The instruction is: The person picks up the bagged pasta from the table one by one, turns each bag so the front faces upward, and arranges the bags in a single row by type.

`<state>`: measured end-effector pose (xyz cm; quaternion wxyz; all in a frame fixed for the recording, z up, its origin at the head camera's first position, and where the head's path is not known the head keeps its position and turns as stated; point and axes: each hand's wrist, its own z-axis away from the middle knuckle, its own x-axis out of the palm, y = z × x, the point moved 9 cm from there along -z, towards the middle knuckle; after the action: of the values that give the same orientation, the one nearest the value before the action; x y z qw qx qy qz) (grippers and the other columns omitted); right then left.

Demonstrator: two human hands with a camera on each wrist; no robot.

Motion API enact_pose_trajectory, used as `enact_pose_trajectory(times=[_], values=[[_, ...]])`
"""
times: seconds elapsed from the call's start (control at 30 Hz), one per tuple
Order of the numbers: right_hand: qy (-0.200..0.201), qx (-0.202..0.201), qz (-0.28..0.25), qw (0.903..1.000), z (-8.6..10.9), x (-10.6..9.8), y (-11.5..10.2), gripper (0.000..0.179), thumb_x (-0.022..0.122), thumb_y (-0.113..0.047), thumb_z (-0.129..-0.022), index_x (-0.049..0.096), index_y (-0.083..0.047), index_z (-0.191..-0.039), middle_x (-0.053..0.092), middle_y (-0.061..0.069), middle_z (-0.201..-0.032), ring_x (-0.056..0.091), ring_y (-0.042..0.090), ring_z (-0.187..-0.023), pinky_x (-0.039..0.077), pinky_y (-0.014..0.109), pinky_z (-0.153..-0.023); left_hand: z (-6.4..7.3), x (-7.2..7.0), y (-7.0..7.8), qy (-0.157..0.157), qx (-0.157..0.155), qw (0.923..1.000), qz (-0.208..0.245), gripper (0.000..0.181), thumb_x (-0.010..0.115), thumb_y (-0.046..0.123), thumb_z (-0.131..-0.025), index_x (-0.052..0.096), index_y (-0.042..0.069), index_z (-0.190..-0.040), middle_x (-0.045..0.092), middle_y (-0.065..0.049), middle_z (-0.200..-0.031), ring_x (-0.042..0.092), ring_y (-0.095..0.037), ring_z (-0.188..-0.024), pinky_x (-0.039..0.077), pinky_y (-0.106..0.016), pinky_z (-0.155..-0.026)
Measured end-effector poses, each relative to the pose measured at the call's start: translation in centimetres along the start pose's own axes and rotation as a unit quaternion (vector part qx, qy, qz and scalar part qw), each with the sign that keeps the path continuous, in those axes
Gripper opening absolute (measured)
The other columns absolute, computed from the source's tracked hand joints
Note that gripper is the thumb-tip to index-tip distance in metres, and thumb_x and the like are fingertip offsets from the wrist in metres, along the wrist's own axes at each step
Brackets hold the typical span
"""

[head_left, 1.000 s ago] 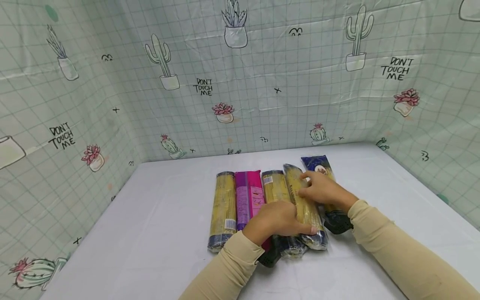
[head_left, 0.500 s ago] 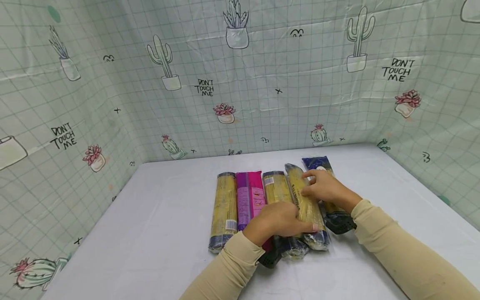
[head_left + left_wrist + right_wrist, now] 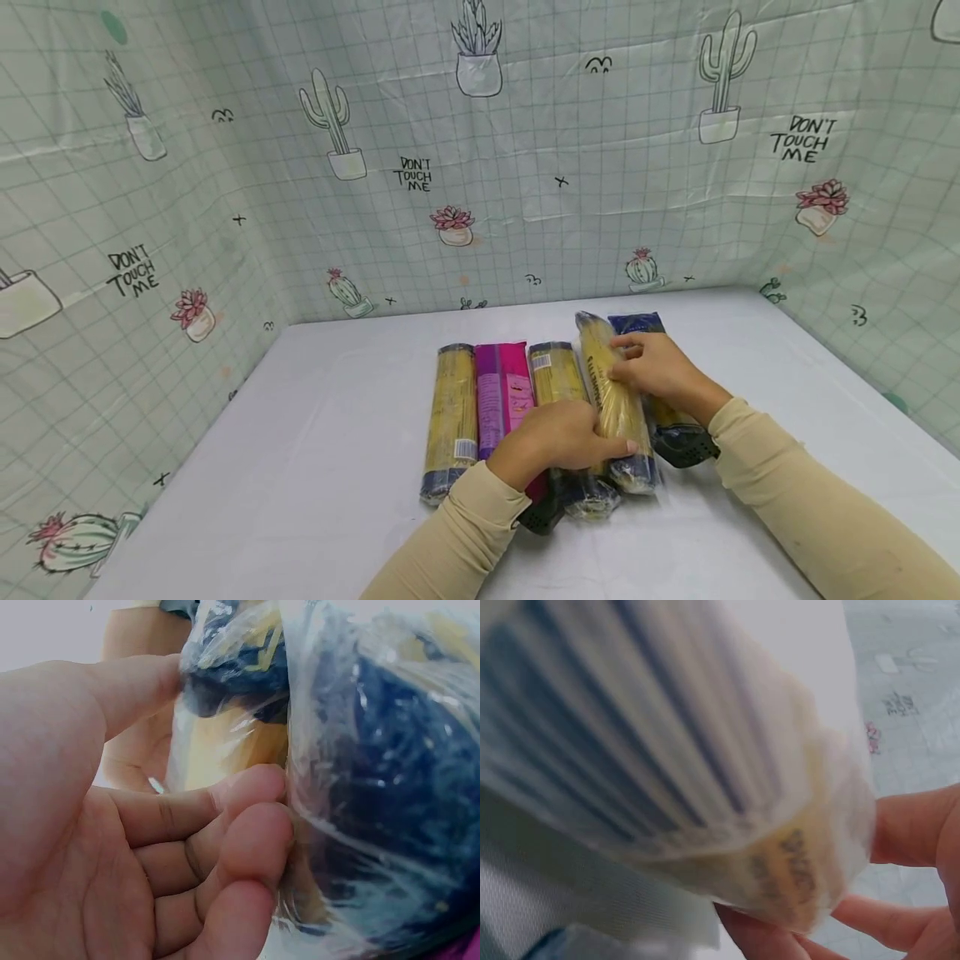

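Yellow plastic-wrapped packet [image 3: 619, 408] lies between bent fingers and thumbs, left hand [image 3: 558, 437] gripping its near end, right hand [image 3: 660, 371] pinching farther up.

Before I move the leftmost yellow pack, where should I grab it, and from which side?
Probably across the middle of the leftmost yellow pack, from above and its left. It lies flat, long and narrow, pointing away from you; the pink pack sits close along its right, while no pack borders its left.
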<state>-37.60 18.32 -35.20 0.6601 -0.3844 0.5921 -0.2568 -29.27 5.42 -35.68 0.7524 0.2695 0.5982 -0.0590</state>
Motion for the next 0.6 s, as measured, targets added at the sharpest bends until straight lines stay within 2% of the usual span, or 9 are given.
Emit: enact_pose_trajectory(times=[0.23,0.47,0.53,0.6], values=[[0.042,0.020,-0.037,0.9982,0.2,-1.1,0.0,0.060,0.067,-0.017,-0.092,0.047,-0.002,-0.147,0.046,0.032,-0.143,0.060,0.037,-0.111,0.056,0.034,-0.072,0.1,-0.5,-0.4,0.018,-0.013,0.9995,0.024,0.055,0.058,0.064,-0.093,0.056,0.018,-0.063,0.052,0.005,-0.058,0.051,-0.011,-0.051,0.042,-0.029,-0.046],[0.065,0.024,-0.089,0.9936,0.3,-2.0,0.0,0.062,0.067,-0.016,-0.092,0.046,-0.002,-0.149,0.044,0.030,-0.146,0.057,0.036,-0.115,0.056,0.031,-0.074,0.0,-1.0,-0.6,0.036,-0.011,0.9966,0.073,0.057,0.059,0.061,-0.094,0.054,0.015,-0.061,0.045,0.006,-0.052,0.045,-0.011,-0.046,0.037,-0.028,-0.042],[0.072,0.024,-0.103,0.9918,0.3,-2.3,0.0,0.061,0.066,-0.015,-0.093,0.046,-0.003,-0.149,0.044,0.029,-0.146,0.056,0.035,-0.115,0.056,0.030,-0.075,-0.1,-1.1,-0.6,0.042,-0.009,0.9959,0.079,0.053,0.058,0.061,-0.094,0.064,0.013,-0.072,0.049,0.007,-0.059,0.049,-0.011,-0.051,0.039,-0.028,-0.046],[0.077,0.022,-0.117,0.9898,0.3,-2.5,-0.1,0.060,0.066,-0.014,-0.093,0.046,-0.003,-0.149,0.044,0.029,-0.146,0.056,0.033,-0.114,0.056,0.028,-0.074,-0.1,-1.2,-0.6,0.046,-0.011,0.9955,0.082,0.052,0.057,0.062,-0.095,0.071,0.011,-0.090,0.055,0.007,-0.069,0.053,-0.011,-0.059,0.042,-0.029,-0.051]])
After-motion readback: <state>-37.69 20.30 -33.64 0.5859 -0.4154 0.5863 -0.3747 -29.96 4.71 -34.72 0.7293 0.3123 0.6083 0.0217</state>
